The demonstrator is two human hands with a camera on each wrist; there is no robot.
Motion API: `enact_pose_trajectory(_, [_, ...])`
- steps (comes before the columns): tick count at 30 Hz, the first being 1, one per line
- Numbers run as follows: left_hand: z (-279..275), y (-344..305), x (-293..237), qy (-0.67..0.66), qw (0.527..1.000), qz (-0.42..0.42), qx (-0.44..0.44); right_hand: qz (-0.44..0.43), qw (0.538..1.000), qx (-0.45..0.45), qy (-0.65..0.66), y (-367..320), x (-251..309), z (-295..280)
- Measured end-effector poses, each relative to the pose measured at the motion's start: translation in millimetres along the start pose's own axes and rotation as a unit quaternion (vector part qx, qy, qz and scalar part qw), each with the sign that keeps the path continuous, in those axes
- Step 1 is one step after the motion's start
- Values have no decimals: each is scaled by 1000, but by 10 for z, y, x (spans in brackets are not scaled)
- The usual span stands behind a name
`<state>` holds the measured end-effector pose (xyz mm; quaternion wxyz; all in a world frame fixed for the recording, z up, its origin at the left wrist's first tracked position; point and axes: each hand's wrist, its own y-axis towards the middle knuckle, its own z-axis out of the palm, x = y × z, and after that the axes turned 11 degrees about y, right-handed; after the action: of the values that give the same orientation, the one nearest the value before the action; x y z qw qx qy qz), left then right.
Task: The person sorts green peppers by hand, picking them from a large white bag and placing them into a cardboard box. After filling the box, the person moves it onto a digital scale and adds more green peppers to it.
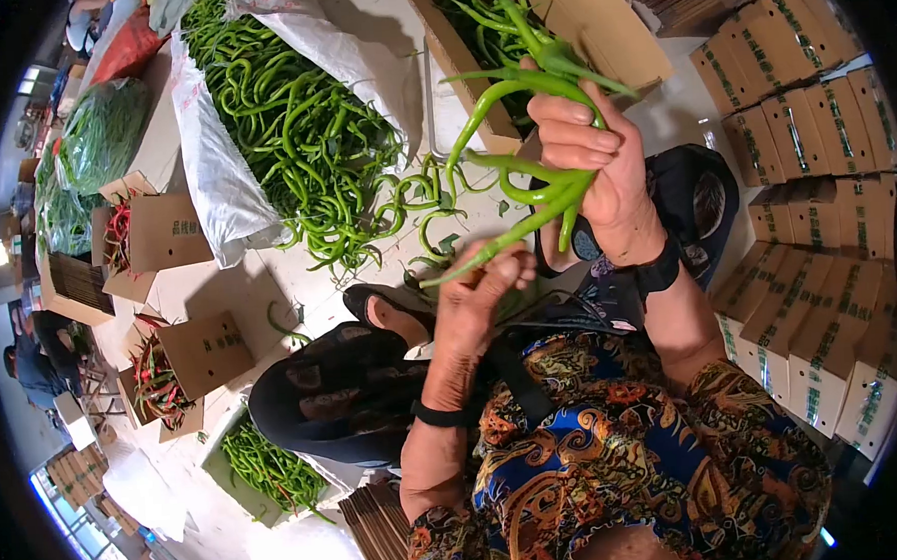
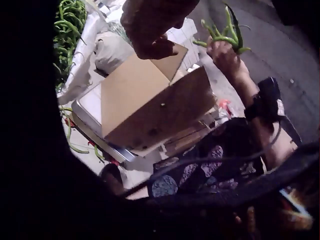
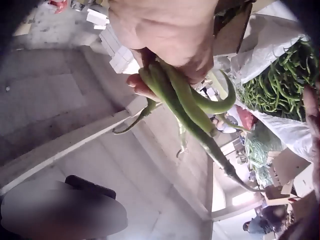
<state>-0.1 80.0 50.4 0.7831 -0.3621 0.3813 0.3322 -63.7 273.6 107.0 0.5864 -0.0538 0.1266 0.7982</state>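
Observation:
Several long green peppers (image 1: pixel 536 211) are gripped in my raised right hand (image 1: pixel 604 163), spread out on both sides of the fist. In the right wrist view, the peppers (image 3: pixel 187 107) hang from the curled fingers of the right hand (image 3: pixel 165 30). My left hand (image 1: pixel 484 288) is lower and to the left, its fingers loosely bent. One pepper crosses in front of it in the head view. In the left wrist view, the left hand (image 2: pixel 155 25) shows nothing in its fingers, apart from the right hand (image 2: pixel 227 60) and its peppers (image 2: pixel 227 35).
A white sack (image 1: pixel 214 180) spills green peppers (image 1: pixel 292 137) onto the floor. An open carton (image 1: pixel 598 33) with green peppers stands beyond the right hand. Cartons of red peppers (image 1: pixel 158 378) and a box of green peppers (image 1: pixel 266 463) lie left; stacked cartons (image 1: pixel 793 135) stand right.

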Motion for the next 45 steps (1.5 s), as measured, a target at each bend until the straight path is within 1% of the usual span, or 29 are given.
enact_pose_trajectory(3, [173, -60, 1, -10, 999, 24, 41, -12, 1000, -12, 6, -3, 0, 7])
enact_pose_trajectory(6, [262, -84, -40, -36, 998, 38, 33, 13, 1000, 17, -4, -37, 28, -5])
enact_pose_trajectory(10, [251, -127, -141, -5, 1000, 10, -7, -36, 994, -15, -104, -30, 115, 182])
enact_pose_trajectory(12, [232, -231, -301, 31, 998, -24, -40, -26, 969, -20, -247, 17, 366, 368])
enact_pose_trajectory(14, [137, -394, -403, 63, 995, 0, -71, -100, 908, -72, -400, 103, 485, 799])
enact_pose_trajectory(15, [31, -495, -511, 67, 996, 12, -59, -137, 866, -95, -472, 149, 588, 973])
enact_pose_trajectory(16, [-11, -587, -631, 67, 994, 33, -83, -75, 864, -6, -498, 242, 935, 1087])
enact_pose_trajectory(18, [-88, -788, -936, 165, 970, 37, -174, -288, 752, -93, -586, 465, 591, 1457])
enact_pose_trajectory(19, [-167, -832, -1036, 158, 969, 83, -169, -240, 737, -68, -629, 501, 667, 1513])
enact_pose_trajectory(20, [-231, -915, -1162, 180, 959, 84, -204, -192, 716, -44, -670, 558, 800, 1561])
enact_pose_trajectory(22, [-468, -1005, -1315, 203, 943, 123, -234, -175, 607, -108, -768, 836, 954, 1495])
enact_pose_trajectory(24, [-692, -986, -1490, 216, 932, 147, -252, -202, 468, -97, -855, 1200, 1404, 932])
enact_pose_trajectory(25, [-811, -959, -1553, 211, 931, 148, -260, -194, 418, -1, -888, 1292, 1705, 581])
enact_pose_trajectory(28, [-1267, -808, -1670, 178, 931, 126, -292, 59, 359, -232, -902, 1470, 1687, 203])
enact_pose_trajectory(30, [-1578, -706, -1562, 196, 904, 54, -375, 95, 277, -120, -949, 1528, 2108, -75])
enact_pose_trajectory(31, [-1736, -646, -1418, 220, 906, 38, -360, 119, 246, -57, -960, 1562, 2029, -178])
enact_pose_trajectory(32, [-1941, -602, -1267, 245, 905, 20, -347, 165, 129, -93, -973, 1610, 2010, -152])
enact_pose_trajectory(33, [-2065, -587, -1110, 229, 922, 4, -313, 176, 207, -88, -958, 1510, 1430, 314])
enact_pose_trajectory(34, [-2153, -555, -909, 210, 938, -10, -275, 165, 183, -58, -967, 1593, 1380, 276])
enact_pose_trajectory(35, [-2307, -534, -657, 199, 943, -38, -262, 117, 190, -32, -974, 1501, 895, 543])
enact_pose_trajectory(36, [-2459, -469, -407, 189, 948, -68, -247, 89, 226, -1, -970, 1400, 529, 749])
enact_pose_trajectory(37, [-2575, -377, -146, 212, 942, -66, -252, 116, 296, -22, -948, 1335, 111, 938])
enact_pose_trajectory(38, [-2629, -265, 52, 236, 936, -64, -255, 129, 364, -61, -921, 1165, -121, 904])
enact_pose_trajectory(40, [-2613, 6, 201, 395, 879, -26, -267, 281, 454, -9, -845, 947, -543, 798])
enact_pose_trajectory(41, [-2608, 140, 244, 426, 860, -7, -280, 300, 532, -22, -792, 872, -769, 602])
enact_pose_trajectory(42, [-2612, 277, 263, 458, 839, 12, -292, 381, 531, -53, -755, 835, -856, 384])
enact_pose_trajectory(43, [-2604, 415, 234, 427, 851, 21, -304, 469, 513, -82, -714, 797, -855, 69])
enact_pose_trajectory(44, [-2635, 565, 202, 421, 849, 30, -319, 451, 515, -60, -726, 745, -863, -278])
enact_pose_trajectory(45, [-2624, 689, 59, 448, 831, 33, -327, 461, 474, -79, -746, 763, -869, -570])
